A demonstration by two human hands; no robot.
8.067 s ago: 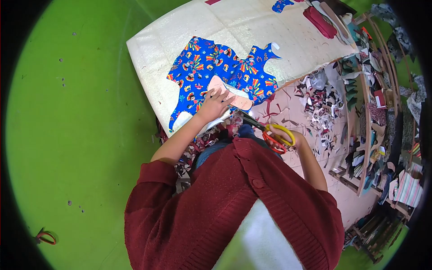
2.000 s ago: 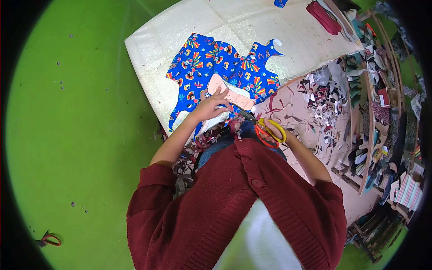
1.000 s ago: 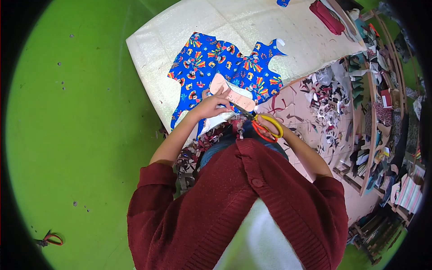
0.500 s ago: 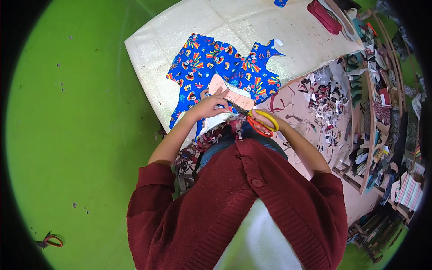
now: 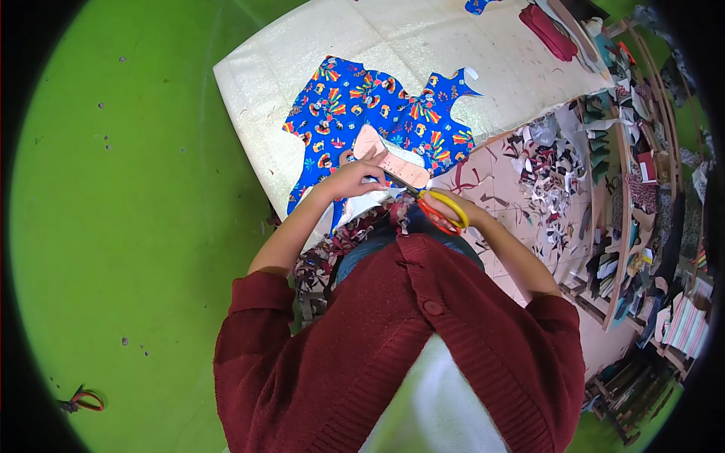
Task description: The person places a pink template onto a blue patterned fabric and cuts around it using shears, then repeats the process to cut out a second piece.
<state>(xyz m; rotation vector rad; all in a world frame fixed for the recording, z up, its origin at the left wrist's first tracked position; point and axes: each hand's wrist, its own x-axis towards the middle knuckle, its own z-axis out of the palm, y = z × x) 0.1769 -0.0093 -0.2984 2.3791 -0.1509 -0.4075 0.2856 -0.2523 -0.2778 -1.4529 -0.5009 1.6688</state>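
My right hand (image 5: 451,209) is wrapped around the scissors (image 5: 447,202), which have one yellow and one orange handle loop. Their blades point left along the lower edge of a pale pink sole-shaped template (image 5: 404,166). That template lies on a blue fabric (image 5: 332,102) printed with colourful figures, whose outline is cut irregularly. My left hand (image 5: 355,180) grips the fabric and template together near the table edge, close to the blade tips. White backing of the fabric shows below my fingers. The exact blade opening is partly hidden.
The pale covered table (image 5: 264,75) bears a folded dark red cloth (image 5: 547,34) at its far right. Fabric scraps (image 5: 544,181) litter the floor on the right, beside crowded wooden racks (image 5: 623,226). Another pair of scissors (image 5: 84,400) lies on the green floor, lower left.
The handle loops of the scissors have come closer together in my right hand. My left hand and the fabric keep nearly the same place; the whole view shifts slightly.
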